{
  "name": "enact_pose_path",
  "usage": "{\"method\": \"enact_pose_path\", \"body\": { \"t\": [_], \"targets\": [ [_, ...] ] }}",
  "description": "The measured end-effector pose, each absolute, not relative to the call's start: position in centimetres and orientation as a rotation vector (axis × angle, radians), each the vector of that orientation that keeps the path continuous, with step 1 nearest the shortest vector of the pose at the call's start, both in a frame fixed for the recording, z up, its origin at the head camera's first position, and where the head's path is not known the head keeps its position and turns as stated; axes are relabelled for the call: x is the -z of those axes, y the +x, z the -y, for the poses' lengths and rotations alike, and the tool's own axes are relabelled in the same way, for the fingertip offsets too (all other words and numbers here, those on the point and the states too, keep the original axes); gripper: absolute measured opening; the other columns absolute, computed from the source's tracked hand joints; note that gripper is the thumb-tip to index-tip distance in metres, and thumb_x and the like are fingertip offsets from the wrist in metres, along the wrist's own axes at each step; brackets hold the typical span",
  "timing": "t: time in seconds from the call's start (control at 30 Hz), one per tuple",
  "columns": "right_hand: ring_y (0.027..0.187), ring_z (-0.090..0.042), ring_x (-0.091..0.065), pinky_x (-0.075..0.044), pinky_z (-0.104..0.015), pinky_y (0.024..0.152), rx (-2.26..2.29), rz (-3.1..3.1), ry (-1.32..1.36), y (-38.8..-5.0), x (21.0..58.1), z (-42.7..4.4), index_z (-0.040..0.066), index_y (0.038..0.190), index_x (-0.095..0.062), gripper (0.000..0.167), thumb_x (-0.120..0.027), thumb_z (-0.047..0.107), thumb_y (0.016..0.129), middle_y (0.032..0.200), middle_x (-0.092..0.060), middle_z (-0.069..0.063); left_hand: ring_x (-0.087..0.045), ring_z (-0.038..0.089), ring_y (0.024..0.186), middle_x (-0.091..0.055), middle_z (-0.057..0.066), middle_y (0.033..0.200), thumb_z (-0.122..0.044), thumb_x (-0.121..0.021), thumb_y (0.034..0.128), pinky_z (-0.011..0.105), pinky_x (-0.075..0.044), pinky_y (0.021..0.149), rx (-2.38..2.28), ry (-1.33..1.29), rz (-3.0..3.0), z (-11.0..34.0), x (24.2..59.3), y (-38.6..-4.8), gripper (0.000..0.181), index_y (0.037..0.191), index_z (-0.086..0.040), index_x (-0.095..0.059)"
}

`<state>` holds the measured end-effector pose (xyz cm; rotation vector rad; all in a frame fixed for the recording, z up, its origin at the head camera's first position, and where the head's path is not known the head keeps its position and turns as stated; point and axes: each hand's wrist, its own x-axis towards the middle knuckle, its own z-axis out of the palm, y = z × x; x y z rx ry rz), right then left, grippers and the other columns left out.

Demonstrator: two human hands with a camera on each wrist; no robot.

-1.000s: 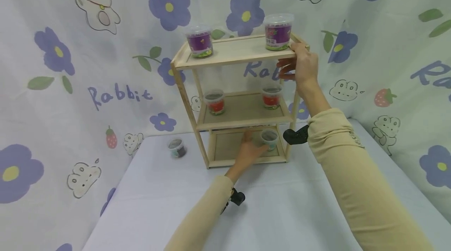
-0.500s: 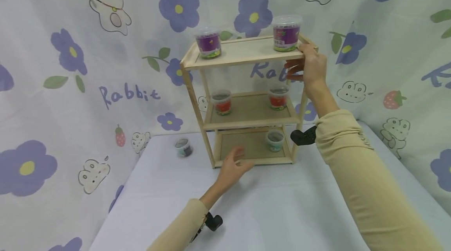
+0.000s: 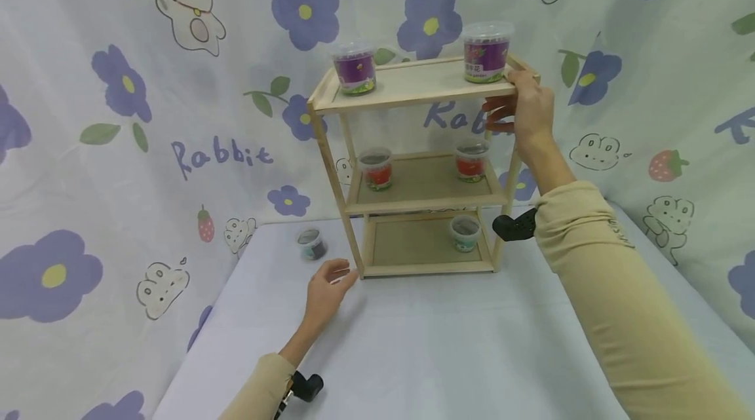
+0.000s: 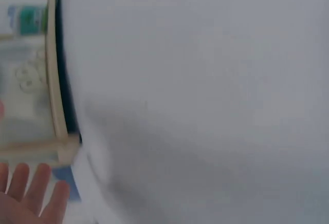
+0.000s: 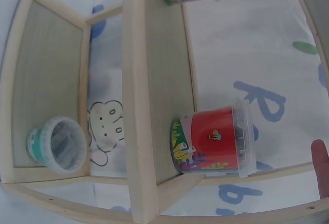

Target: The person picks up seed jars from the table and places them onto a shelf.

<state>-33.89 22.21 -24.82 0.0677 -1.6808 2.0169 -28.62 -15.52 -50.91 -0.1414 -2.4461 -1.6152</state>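
Note:
A three-tier wooden shelf rack [image 3: 413, 87] stands on the white cloth. My right hand [image 3: 533, 109] grips its top board at the right front corner, thumb above and fingers below. With fingers loosely spread, my left hand [image 3: 323, 295] hovers over the cloth by the rack's left front leg, holding nothing. Just beyond it sits a small lidded cup [image 3: 311, 246] with dark contents. Purple-labelled cups [image 3: 356, 73] stand at both ends of the top tier. The middle tier carries two red-labelled cups [image 5: 215, 139], and a green-labelled cup [image 5: 57, 144] occupies the bottom tier's right side.
Behind the rack hangs a curtain [image 3: 236, 112] printed with flowers and rabbits. White cloth [image 3: 425, 354] covers the table in front. Each wrist wears a black camera mount, such as the one [image 3: 514, 226] beside the rack's right leg.
My left hand has withdrawn from the bottom tier near the green-labelled cup and moved left, towards the cup on the cloth. The right hand keeps its grip on the top board.

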Motion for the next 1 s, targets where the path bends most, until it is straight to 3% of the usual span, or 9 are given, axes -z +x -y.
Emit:
{"method": "enact_pose_path", "body": {
  "t": [0.13,0.23,0.43,0.6,0.77,1.0],
  "targets": [
    [0.05,-0.017,-0.063,-0.057,-0.03,0.052,-2.03,1.677,0.07,-34.0,24.8,-22.1,0.009,0.078,-0.074,0.041,-0.048,0.033,0.098,0.063,-0.071,-0.004,-0.063,0.027,0.111,-0.062,0.016,0.127,-0.03,-0.075,0.0892,0.022,-0.051,0.081,1.562,0.101,2.421,18.2,50.9,-30.8,0.047,0.125,-0.004,-0.059],
    [0.05,-0.016,-0.063,-0.057,-0.03,0.053,-2.029,1.685,0.062,-33.9,24.9,-22.1,0.01,0.078,-0.075,0.041,-0.048,0.034,0.098,0.064,-0.071,-0.004,-0.056,0.028,0.113,-0.053,0.018,0.134,-0.032,-0.073,0.0892,0.026,-0.047,0.082,1.556,0.266,2.337,19.3,51.0,-32.7,0.061,0.136,-0.002,-0.047],
    [0.051,-0.016,-0.063,-0.058,-0.03,0.054,-2.013,1.678,0.057,-33.7,24.7,-22.2,0.01,0.078,-0.074,0.04,-0.048,0.033,0.098,0.064,-0.071,-0.004,-0.032,0.039,0.131,-0.025,0.026,0.147,-0.029,-0.075,0.0862,0.047,-0.035,0.106,1.544,0.409,2.252,19.9,51.2,-36.4,0.087,0.148,0.003,-0.022],
    [0.051,-0.016,-0.063,-0.058,-0.031,0.055,-2.01,1.676,0.067,-33.8,24.7,-21.8,0.008,0.077,-0.074,0.041,-0.047,0.031,0.097,0.064,-0.071,-0.005,-0.02,0.043,0.141,-0.013,0.03,0.152,-0.033,-0.076,0.0852,0.05,-0.023,0.117,1.536,0.42,2.323,20.9,51.3,-38.0,0.102,0.152,0.002,-0.008],
    [0.052,-0.017,-0.063,-0.059,-0.031,0.056,-1.973,1.7,0.07,-33.9,24.6,-21.6,0.009,0.075,-0.075,0.042,-0.047,0.033,0.096,0.064,-0.07,-0.004,-0.026,0.043,0.141,-0.019,0.031,0.154,-0.031,-0.072,0.0894,0.052,-0.025,0.116,1.605,0.344,2.389,21.6,51.6,-38.6,0.101,0.155,0.001,-0.002],
    [0.053,-0.017,-0.063,-0.059,-0.031,0.057,-1.938,1.721,0.045,-34.0,24.9,-22.1,0.009,0.074,-0.075,0.042,-0.048,0.034,0.095,0.064,-0.07,-0.003,-0.041,0.042,0.127,-0.036,0.031,0.144,-0.029,-0.07,0.0898,0.053,-0.035,0.106,1.584,0.33,2.44,21.4,52.5,-38.9,0.092,0.155,-0.003,-0.011]
  ]
}}
